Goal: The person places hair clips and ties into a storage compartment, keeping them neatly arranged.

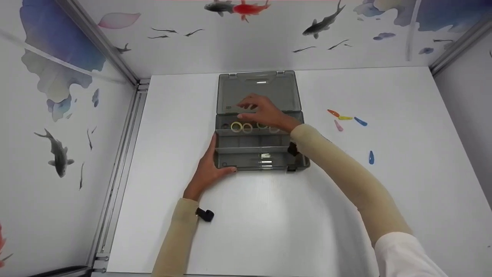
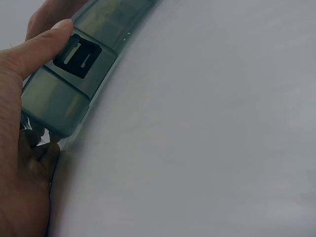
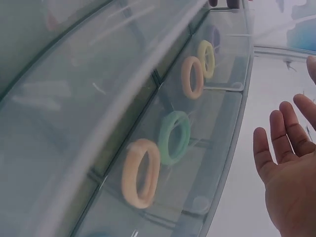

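Note:
A grey see-through compartment box (image 1: 246, 159) lies with its lid open toward the back. My left hand (image 1: 207, 171) grips its front left corner, thumb on the front wall beside a black latch (image 2: 84, 61) and fingers along the side. Over the back compartments hovers my right hand (image 1: 265, 111), fingers loosely bent and holding nothing. Several ring-shaped hair ties stand in the back row: a yellow one (image 1: 231, 127), a green one (image 3: 185, 133), peach ones (image 3: 129, 173) and a purple one (image 3: 216, 37). The middle and front rows show no hair ties.
Snap hair clips lie on the white table to the right of the box: orange (image 1: 333, 113), yellow (image 1: 345, 118), pink (image 1: 338, 125), and two blue, one nearer the front (image 1: 371, 157). Printed panels (image 1: 261, 50) enclose the table at the back and sides.

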The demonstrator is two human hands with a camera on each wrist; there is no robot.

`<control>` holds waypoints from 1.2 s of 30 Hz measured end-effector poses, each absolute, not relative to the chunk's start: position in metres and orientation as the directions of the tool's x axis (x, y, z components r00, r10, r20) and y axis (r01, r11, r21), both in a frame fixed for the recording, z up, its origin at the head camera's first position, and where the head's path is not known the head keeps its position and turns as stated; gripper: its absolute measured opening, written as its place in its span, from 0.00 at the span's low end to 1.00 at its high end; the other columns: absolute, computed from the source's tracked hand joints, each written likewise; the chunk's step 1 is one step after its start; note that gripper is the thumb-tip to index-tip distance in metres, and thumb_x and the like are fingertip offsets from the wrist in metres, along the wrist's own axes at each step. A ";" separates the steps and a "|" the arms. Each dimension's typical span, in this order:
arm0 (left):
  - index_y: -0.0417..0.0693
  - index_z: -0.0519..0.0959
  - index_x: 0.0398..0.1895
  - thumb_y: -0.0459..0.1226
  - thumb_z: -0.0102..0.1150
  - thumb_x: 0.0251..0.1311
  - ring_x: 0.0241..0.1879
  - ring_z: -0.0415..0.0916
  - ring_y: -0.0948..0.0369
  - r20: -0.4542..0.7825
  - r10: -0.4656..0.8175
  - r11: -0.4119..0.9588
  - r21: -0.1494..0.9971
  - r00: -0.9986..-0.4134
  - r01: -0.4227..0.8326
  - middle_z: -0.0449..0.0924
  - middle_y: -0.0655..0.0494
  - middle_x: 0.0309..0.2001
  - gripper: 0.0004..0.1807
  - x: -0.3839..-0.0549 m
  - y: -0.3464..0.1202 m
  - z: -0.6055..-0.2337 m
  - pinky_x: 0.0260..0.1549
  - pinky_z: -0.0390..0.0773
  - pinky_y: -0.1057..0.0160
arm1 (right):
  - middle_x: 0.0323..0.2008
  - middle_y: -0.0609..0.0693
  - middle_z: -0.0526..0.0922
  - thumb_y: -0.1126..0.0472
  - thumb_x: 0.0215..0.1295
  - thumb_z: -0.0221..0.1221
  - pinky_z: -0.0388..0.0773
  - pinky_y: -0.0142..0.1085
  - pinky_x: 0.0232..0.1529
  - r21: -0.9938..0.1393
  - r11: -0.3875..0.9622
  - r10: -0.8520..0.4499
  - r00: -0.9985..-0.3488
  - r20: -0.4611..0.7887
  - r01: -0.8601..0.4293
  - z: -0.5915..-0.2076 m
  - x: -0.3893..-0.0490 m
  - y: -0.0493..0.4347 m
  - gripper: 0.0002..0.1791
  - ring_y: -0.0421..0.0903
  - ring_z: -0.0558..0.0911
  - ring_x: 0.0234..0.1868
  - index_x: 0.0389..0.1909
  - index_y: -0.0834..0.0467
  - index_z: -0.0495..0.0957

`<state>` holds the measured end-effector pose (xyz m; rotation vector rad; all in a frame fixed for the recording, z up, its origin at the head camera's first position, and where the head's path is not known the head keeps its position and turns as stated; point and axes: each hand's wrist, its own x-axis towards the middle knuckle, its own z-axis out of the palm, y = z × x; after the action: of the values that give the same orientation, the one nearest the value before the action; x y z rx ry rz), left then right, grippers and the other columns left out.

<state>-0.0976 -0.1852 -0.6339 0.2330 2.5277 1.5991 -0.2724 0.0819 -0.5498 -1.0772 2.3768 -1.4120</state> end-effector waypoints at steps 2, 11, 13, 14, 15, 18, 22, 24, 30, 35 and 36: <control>0.67 0.35 0.93 0.58 0.86 0.55 0.88 0.45 0.46 -0.034 0.205 0.423 0.905 -0.978 0.057 0.40 0.51 0.91 0.76 -0.098 -0.186 -0.634 0.84 0.53 0.40 | 0.59 0.67 0.83 0.56 0.76 0.72 0.78 0.61 0.66 -0.832 0.280 -0.650 -0.732 0.204 -0.480 -0.549 -0.270 0.088 0.22 0.68 0.81 0.60 0.65 0.61 0.86; 0.68 0.35 0.93 0.58 0.87 0.54 0.89 0.43 0.48 -0.040 0.198 0.420 0.906 -0.979 0.048 0.41 0.52 0.91 0.77 -0.098 -0.185 -0.634 0.84 0.51 0.42 | 0.60 0.69 0.83 0.62 0.77 0.71 0.77 0.62 0.66 -0.879 0.233 -0.598 -0.774 0.207 -0.415 -0.548 -0.257 0.118 0.18 0.69 0.81 0.61 0.62 0.64 0.87; 0.67 0.36 0.93 0.55 0.87 0.54 0.89 0.43 0.49 -0.040 0.193 0.423 0.905 -0.980 0.046 0.42 0.51 0.91 0.77 -0.098 -0.184 -0.633 0.84 0.51 0.42 | 0.60 0.71 0.82 0.65 0.77 0.69 0.75 0.64 0.67 -0.893 0.221 -0.588 -0.784 0.199 -0.393 -0.540 -0.250 0.123 0.17 0.72 0.79 0.62 0.62 0.67 0.85; 0.66 0.36 0.93 0.54 0.87 0.55 0.89 0.43 0.49 -0.039 0.191 0.424 0.904 -0.981 0.047 0.42 0.51 0.91 0.76 -0.098 -0.184 -0.633 0.84 0.51 0.42 | 0.60 0.72 0.81 0.66 0.77 0.69 0.74 0.66 0.68 -0.899 0.219 -0.582 -0.790 0.192 -0.380 -0.537 -0.246 0.126 0.18 0.73 0.79 0.62 0.62 0.69 0.84; 0.65 0.36 0.93 0.53 0.87 0.55 0.89 0.43 0.48 -0.037 0.191 0.426 0.904 -0.981 0.048 0.42 0.51 0.91 0.76 -0.098 -0.184 -0.633 0.84 0.51 0.42 | 0.61 0.73 0.80 0.68 0.77 0.68 0.73 0.66 0.68 -0.903 0.221 -0.574 -0.798 0.184 -0.368 -0.533 -0.242 0.128 0.18 0.74 0.78 0.63 0.62 0.70 0.84; 0.65 0.36 0.93 0.52 0.87 0.55 0.89 0.43 0.49 -0.033 0.191 0.424 0.904 -0.981 0.052 0.42 0.51 0.91 0.76 -0.099 -0.184 -0.633 0.84 0.51 0.42 | 0.62 0.75 0.79 0.69 0.78 0.67 0.72 0.67 0.70 -0.912 0.235 -0.554 -0.817 0.158 -0.336 -0.528 -0.236 0.135 0.18 0.75 0.77 0.64 0.63 0.72 0.83; 0.64 0.36 0.93 0.52 0.87 0.55 0.89 0.42 0.48 -0.034 0.195 0.423 0.905 -0.980 0.053 0.41 0.51 0.91 0.76 -0.098 -0.184 -0.634 0.84 0.50 0.41 | 0.63 0.72 0.79 0.66 0.78 0.67 0.73 0.64 0.71 -0.914 0.268 -0.525 -0.842 0.127 -0.305 -0.533 -0.236 0.145 0.18 0.72 0.78 0.65 0.64 0.68 0.84; 0.64 0.36 0.93 0.52 0.87 0.55 0.89 0.42 0.47 -0.034 0.194 0.424 0.904 -0.980 0.053 0.41 0.50 0.91 0.76 -0.098 -0.184 -0.633 0.84 0.50 0.41 | 0.63 0.70 0.80 0.64 0.79 0.68 0.73 0.63 0.71 -0.914 0.275 -0.518 -0.847 0.122 -0.300 -0.534 -0.236 0.150 0.18 0.71 0.78 0.66 0.64 0.66 0.84; 0.65 0.35 0.93 0.56 0.87 0.54 0.88 0.45 0.45 -0.042 0.193 0.431 0.901 -0.980 0.046 0.41 0.50 0.91 0.77 -0.097 -0.184 -0.632 0.83 0.53 0.39 | 0.64 0.70 0.80 0.64 0.79 0.68 0.73 0.63 0.71 -0.914 0.281 -0.503 -0.856 0.118 -0.291 -0.531 -0.232 0.163 0.18 0.72 0.78 0.66 0.64 0.67 0.84; 0.66 0.35 0.93 0.55 0.87 0.55 0.88 0.44 0.46 -0.034 0.199 0.431 0.900 -0.979 0.056 0.41 0.50 0.91 0.76 -0.097 -0.184 -0.632 0.84 0.52 0.39 | 0.62 0.69 0.81 0.66 0.78 0.68 0.74 0.65 0.70 -0.915 0.282 -0.472 -0.872 0.130 -0.289 -0.531 -0.230 0.174 0.17 0.74 0.78 0.65 0.63 0.68 0.85; 0.66 0.36 0.93 0.55 0.87 0.55 0.88 0.44 0.47 -0.031 0.199 0.429 0.902 -0.979 0.059 0.41 0.51 0.91 0.76 -0.097 -0.185 -0.632 0.84 0.52 0.40 | 0.62 0.70 0.81 0.67 0.78 0.68 0.73 0.66 0.69 -0.916 0.278 -0.469 -0.873 0.134 -0.290 -0.532 -0.230 0.176 0.17 0.75 0.78 0.65 0.62 0.69 0.85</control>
<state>-0.0972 -0.1846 -0.6324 0.2310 2.5405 1.5948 -0.2299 0.1763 -0.5321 -0.7137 2.3773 -1.6474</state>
